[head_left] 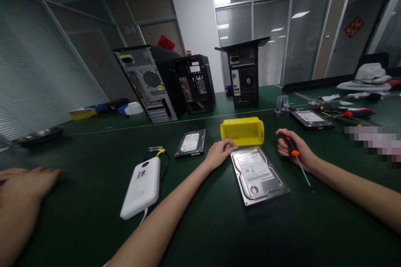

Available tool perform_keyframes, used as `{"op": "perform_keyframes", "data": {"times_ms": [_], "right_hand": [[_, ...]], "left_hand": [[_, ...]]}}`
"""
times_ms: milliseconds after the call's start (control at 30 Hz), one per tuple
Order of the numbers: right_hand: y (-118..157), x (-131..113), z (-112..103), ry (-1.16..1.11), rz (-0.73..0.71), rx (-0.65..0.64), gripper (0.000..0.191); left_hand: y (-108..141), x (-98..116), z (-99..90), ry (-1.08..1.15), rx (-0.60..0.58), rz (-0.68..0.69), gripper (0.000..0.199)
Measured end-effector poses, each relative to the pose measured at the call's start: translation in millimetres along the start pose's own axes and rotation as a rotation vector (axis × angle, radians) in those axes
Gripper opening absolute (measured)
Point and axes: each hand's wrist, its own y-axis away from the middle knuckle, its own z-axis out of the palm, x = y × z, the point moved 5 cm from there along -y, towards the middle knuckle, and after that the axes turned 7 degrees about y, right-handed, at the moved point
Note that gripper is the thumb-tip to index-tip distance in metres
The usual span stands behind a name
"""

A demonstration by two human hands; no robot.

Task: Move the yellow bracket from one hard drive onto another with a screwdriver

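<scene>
A silver hard drive (255,171) lies label up on the green table before me. At its far left corner is my left hand (220,153), fingers bent together close to the front of a yellow plastic bin (242,131); what the fingertips hold, if anything, is too small to tell. My right hand (291,148), to the right of the drive, is closed around the orange-and-black handle of a screwdriver (293,150). Its shaft points down toward the table, apart from the drive.
Left of my forearm lie a second hard drive (191,142) and a white power bank (142,187) marked 18 with cables. Computer cases (163,83) stand behind. Another drive (311,118) and tools (359,112) lie right. Another person's hand (28,181) rests at far left.
</scene>
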Motion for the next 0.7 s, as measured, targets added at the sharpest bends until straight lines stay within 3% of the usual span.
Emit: {"op": "perform_keyframes", "data": {"times_ms": [100,233,400,567,700], "right_hand": [[-2.1,-0.6,-1.3,-0.024,-0.014,0.044,0.027],[-1.6,-0.6,1.3,0.044,-0.05,0.088,0.036],[-0.5,-0.3,4.0,0.109,-0.059,0.09,0.038],[-2.4,-0.5,5.1,0.157,-0.071,0.06,0.036],[-2.4,-1.3,6.4,0.151,-0.078,0.059,0.034]], "left_hand": [[-3.7,5.1,-5.8,0.111,-0.022,0.004,0.032],[-20.8,29.2,-10.9,0.149,-0.04,0.051,0.031],[-45.5,54.0,13.3,0.103,-0.116,0.033,0.026],[-50.7,54.3,30.7,0.06,-0.055,-0.109,0.026],[-46.0,51.8,31.8,0.063,-0.032,-0.122,0.025]]}}
